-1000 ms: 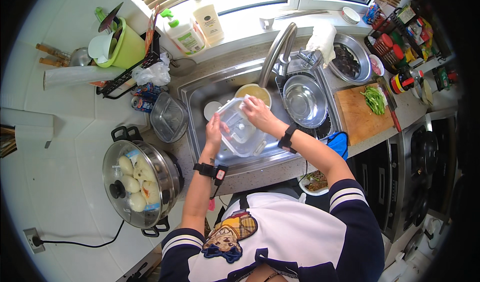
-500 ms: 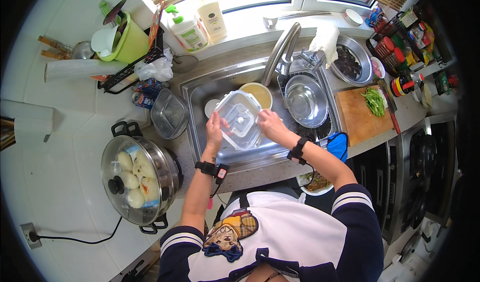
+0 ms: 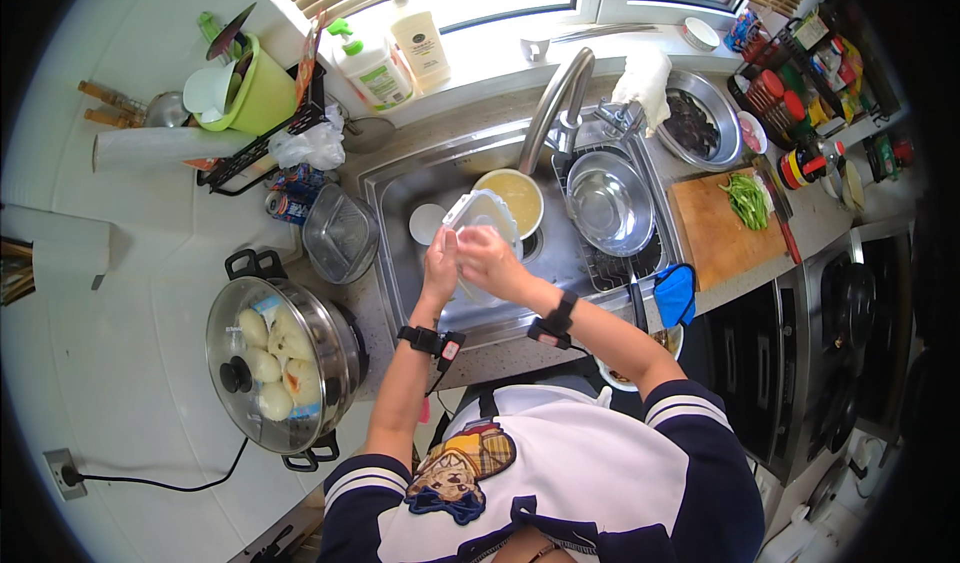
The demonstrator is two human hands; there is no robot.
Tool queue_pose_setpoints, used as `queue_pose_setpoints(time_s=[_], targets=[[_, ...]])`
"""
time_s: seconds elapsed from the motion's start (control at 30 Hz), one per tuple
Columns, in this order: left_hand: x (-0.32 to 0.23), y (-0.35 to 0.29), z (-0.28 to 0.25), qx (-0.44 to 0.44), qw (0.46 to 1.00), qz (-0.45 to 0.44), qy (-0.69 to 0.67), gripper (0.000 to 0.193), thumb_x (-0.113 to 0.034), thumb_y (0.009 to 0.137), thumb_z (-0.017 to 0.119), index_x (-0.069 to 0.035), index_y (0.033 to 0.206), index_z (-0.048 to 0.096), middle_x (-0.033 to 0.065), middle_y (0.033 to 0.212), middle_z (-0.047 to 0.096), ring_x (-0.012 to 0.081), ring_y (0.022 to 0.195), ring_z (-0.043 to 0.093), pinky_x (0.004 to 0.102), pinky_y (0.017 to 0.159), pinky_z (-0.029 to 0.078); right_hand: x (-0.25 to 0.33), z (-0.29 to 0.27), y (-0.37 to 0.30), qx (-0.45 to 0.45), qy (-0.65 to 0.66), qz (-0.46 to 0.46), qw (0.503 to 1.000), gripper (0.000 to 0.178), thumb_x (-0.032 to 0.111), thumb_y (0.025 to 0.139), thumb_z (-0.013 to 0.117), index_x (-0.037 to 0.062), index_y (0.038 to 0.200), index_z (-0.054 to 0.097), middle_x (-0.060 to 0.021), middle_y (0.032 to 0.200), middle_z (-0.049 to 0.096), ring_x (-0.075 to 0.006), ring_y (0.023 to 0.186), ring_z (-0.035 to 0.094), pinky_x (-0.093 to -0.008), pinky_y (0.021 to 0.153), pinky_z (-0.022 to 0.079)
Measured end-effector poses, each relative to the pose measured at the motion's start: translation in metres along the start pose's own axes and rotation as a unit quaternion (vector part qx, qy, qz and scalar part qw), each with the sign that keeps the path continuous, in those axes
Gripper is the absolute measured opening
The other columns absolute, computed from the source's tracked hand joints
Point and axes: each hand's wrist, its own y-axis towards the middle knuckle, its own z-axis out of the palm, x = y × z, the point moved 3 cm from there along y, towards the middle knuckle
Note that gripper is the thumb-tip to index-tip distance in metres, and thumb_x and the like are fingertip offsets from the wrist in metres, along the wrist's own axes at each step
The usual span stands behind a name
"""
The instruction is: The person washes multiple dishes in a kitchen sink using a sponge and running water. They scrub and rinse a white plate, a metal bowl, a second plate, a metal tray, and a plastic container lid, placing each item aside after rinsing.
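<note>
Over the left basin of the steel sink [image 3: 398, 188], I hold a clear plastic container lid [image 3: 497, 213] with pale edge clips, tilted steeply. My left hand [image 3: 440, 271] is closed on its near-left edge. My right hand [image 3: 492, 265] lies close beside the left one, its fingers closed at the lid's near side; the fingertips are partly hidden. Behind the lid stands a bowl of cloudy yellowish liquid [image 3: 524, 201], below the faucet [image 3: 545, 123]. A small white round dish [image 3: 427, 223] sits to the left in the basin.
A steel bowl [image 3: 608, 203] rests on a rack at the right. Beyond it are a cutting board [image 3: 710, 248] with chopped greens and a knife [image 3: 783, 228]. A clear container [image 3: 340, 233] and a lidded steamer with buns [image 3: 285, 358] stand at the left.
The lid has tipped from nearly flat to steep. My right hand has moved left from its right edge to beside my left hand, which has shifted slightly to the right.
</note>
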Motion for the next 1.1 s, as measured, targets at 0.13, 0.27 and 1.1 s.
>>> queue_pose_setpoints(time_s=[0.13, 0.27, 1.1], targets=[[0.002, -0.013, -0.005, 0.014, 0.988, -0.142, 0.06, 0.048, -0.035, 0.102, 0.053, -0.008, 0.14, 0.046, 0.0068, 0.088, 0.062, 0.0124, 0.076, 0.06, 0.0313, 0.056, 0.054, -0.005, -0.028, -0.005, -0.1, -0.047, 0.145, 0.983, 0.033, 0.005, 0.073, 0.07, 0.0019, 0.105, 0.066, -0.0187, 0.115, 0.059, -0.0395, 0.108, 0.055, -0.0469, 0.095, 0.047], [-0.005, -0.019, 0.006, 0.03, 0.989, -0.135, -0.05, 0.051, -0.03, 0.104, 0.048, -0.009, 0.149, 0.037, 0.0038, 0.085, 0.057, 0.0133, 0.075, 0.058, 0.0323, 0.055, 0.058, -0.007, -0.025, 0.0, -0.022, -0.105, -0.021, 0.994, 0.034, 0.005, 0.076, 0.067, 0.0039, 0.11, 0.066, -0.0217, 0.12, 0.056, -0.0409, 0.111, 0.053, -0.0481, 0.097, 0.045], [0.021, -0.009, 0.006, 0.063, 0.93, -0.215, -0.292, 0.076, -0.064, 0.101, 0.027, -0.002, 0.142, 0.045, 0.0093, 0.125, 0.063, 0.0188, 0.112, 0.062, 0.0306, 0.093, 0.052, 0.006, 0.013, -0.028, 0.042, -0.04, 0.007, 0.998, 0.028, 0.007, 0.068, 0.069, 0.0035, 0.096, 0.07, -0.0175, 0.122, 0.057, -0.0396, 0.109, 0.051, -0.0473, 0.091, 0.048]])
